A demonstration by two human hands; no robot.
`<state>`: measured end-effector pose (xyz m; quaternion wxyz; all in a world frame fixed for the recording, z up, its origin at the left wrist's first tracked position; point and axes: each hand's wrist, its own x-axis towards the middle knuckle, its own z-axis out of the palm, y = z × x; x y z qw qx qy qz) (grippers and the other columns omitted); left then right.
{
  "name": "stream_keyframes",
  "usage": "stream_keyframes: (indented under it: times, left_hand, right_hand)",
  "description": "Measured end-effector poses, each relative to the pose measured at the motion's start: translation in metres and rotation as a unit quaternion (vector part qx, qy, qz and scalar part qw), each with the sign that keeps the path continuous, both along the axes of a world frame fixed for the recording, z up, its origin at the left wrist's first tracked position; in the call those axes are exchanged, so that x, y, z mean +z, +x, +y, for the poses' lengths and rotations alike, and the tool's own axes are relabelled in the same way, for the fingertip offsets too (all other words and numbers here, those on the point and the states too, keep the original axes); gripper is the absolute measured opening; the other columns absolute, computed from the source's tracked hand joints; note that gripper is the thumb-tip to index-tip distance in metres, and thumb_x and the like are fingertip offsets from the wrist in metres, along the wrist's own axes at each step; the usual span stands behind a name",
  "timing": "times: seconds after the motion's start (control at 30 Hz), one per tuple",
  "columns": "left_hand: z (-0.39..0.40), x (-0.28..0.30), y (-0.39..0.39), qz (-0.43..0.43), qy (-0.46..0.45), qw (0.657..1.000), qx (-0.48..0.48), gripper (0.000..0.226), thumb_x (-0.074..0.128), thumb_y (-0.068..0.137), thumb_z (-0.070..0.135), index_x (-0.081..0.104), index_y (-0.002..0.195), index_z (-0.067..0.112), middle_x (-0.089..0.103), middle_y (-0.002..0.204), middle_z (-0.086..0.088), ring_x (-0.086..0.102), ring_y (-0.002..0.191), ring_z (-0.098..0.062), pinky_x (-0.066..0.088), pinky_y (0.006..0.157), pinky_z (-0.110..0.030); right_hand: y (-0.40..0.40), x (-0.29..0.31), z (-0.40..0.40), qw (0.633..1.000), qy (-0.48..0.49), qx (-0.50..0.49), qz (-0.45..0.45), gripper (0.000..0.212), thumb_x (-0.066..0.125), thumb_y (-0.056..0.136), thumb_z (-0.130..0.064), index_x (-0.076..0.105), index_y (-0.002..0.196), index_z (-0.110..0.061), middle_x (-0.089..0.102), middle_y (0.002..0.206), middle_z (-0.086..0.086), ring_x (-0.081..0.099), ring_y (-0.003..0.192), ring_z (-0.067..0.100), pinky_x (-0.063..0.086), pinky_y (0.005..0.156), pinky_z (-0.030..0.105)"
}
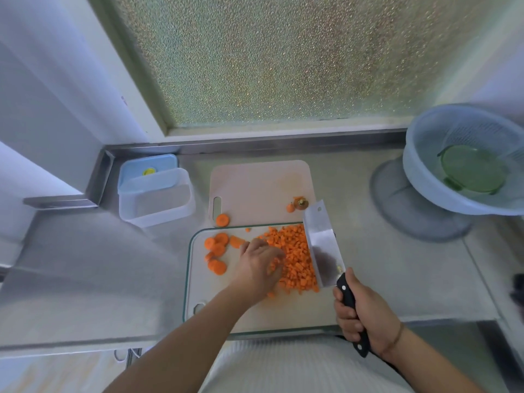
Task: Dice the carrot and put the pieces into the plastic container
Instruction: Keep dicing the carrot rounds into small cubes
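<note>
Steel worktop (382, 251) under a frosted window. Glass-edged cutting board (226, 307) near the front, heaped with small orange carrot cubes (297, 265). Most dicing apparently done; several round orange carrot slices (217, 251) left uncut at the board's left. Left hand (259, 268) curled over the cubes, gathering a few. Right hand (365, 316) clamped on the black handle of a broad steel cleaver (323, 251), blade beside the heap. Clear plastic container (157, 198), rear left, holding no carrot yet. Pale colander (465, 157), far right, holding a green lid.
</note>
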<state>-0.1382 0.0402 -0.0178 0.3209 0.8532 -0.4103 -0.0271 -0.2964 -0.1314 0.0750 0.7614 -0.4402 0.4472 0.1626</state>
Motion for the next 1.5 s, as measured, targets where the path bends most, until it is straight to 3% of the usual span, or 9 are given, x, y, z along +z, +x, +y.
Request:
stream_keyframes:
  times: [0.13,0.27,0.4,0.6,0.83,1.13,1.33,1.43,1.5]
  left_hand:
    - [0.009,-0.003,0.013,-0.053,0.024,0.996,-0.066,0.025,0.057,0.092,0.033,0.073,0.106,0.022,0.072,0.106,0.007,0.061,0.102,-0.024,0.044,0.081,-0.038]
    - [0.038,-0.013,0.02,-0.152,0.064,0.945,-0.282,0.029,0.06,0.092,0.035,0.068,0.116,0.021,0.064,0.125,0.001,0.056,0.109,-0.026,0.042,0.084,-0.038]
    - [0.054,-0.025,0.021,-0.187,0.08,0.92,-0.335,0.024,0.06,0.096,0.033,0.071,0.115,0.023,0.061,0.129,0.001,0.055,0.106,-0.024,0.042,0.084,-0.035]
    - [0.065,-0.03,0.019,-0.209,0.079,0.924,-0.31,0.023,0.054,0.102,0.035,0.07,0.113,0.023,0.062,0.116,0.003,0.057,0.091,-0.022,0.043,0.078,-0.034]
    - [0.078,-0.038,0.006,-0.153,0.039,0.977,-0.147,0.034,0.048,0.104,0.046,0.075,0.103,0.024,0.065,0.098,0.003,0.059,0.076,-0.023,0.039,0.068,-0.034]
    - [0.095,-0.042,0.016,-0.168,0.074,0.956,-0.228,0.029,0.051,0.1,0.027,0.062,0.126,0.019,0.058,0.116,-0.002,0.051,0.092,-0.025,0.038,0.08,-0.037]
    - [0.085,-0.052,0.002,-0.078,0.021,0.985,-0.149,0.026,0.059,0.093,0.026,0.076,0.106,0.012,0.064,0.093,-0.005,0.061,0.073,-0.025,0.053,0.065,-0.028]
    - [0.072,-0.047,-0.013,-0.09,0.0,0.995,-0.053,0.026,0.059,0.088,0.033,0.08,0.085,0.017,0.063,0.078,0.0,0.06,0.06,-0.021,0.048,0.056,-0.025]
    - [0.063,-0.045,-0.022,-0.117,0.003,0.993,0.018,0.026,0.06,0.085,0.037,0.078,0.073,0.023,0.059,0.069,0.005,0.059,0.057,-0.019,0.04,0.061,-0.03]
  right_hand:
    - [0.002,0.001,0.002,1.0,-0.01,0.011,0.003,0.057,0.031,0.092,-0.064,0.044,0.07,-0.014,0.025,0.051,0.002,0.02,0.033,0.01,0.022,0.035,0.016]
    - [0.0,-0.003,0.005,1.0,-0.015,0.021,0.002,0.057,0.03,0.091,-0.066,0.044,0.071,-0.014,0.026,0.051,0.002,0.02,0.034,0.011,0.022,0.036,0.017]
    - [0.001,-0.004,0.008,0.999,-0.019,0.034,0.007,0.057,0.03,0.091,-0.066,0.043,0.073,-0.014,0.027,0.052,0.002,0.021,0.034,0.011,0.022,0.036,0.018]
    - [0.005,-0.001,0.013,0.999,-0.025,0.034,0.018,0.057,0.03,0.092,-0.065,0.043,0.07,-0.014,0.028,0.05,0.002,0.021,0.033,0.011,0.022,0.036,0.017]
    - [0.005,-0.006,0.023,0.992,-0.065,0.104,0.02,0.056,0.03,0.093,-0.065,0.041,0.071,-0.015,0.024,0.052,0.003,0.016,0.038,0.011,0.016,0.042,0.018]
    - [-0.004,-0.02,0.034,0.953,-0.152,0.26,0.02,0.059,0.037,0.078,-0.073,0.039,0.071,-0.014,0.025,0.05,0.002,0.015,0.04,0.013,0.014,0.042,0.021]
    - [-0.006,-0.031,0.045,0.947,-0.176,0.269,0.012,0.057,0.037,0.079,-0.072,0.04,0.066,-0.017,0.029,0.049,0.0,0.018,0.04,0.013,0.016,0.043,0.023]
    - [-0.005,-0.038,0.052,0.933,-0.234,0.274,0.01,0.056,0.034,0.082,-0.069,0.042,0.067,-0.016,0.035,0.048,-0.004,0.028,0.039,0.012,0.023,0.043,0.024]
    - [-0.004,-0.044,0.059,0.901,-0.319,0.294,-0.016,0.056,0.031,0.079,-0.069,0.044,0.063,-0.017,0.042,0.05,-0.005,0.039,0.046,0.01,0.033,0.051,0.029]
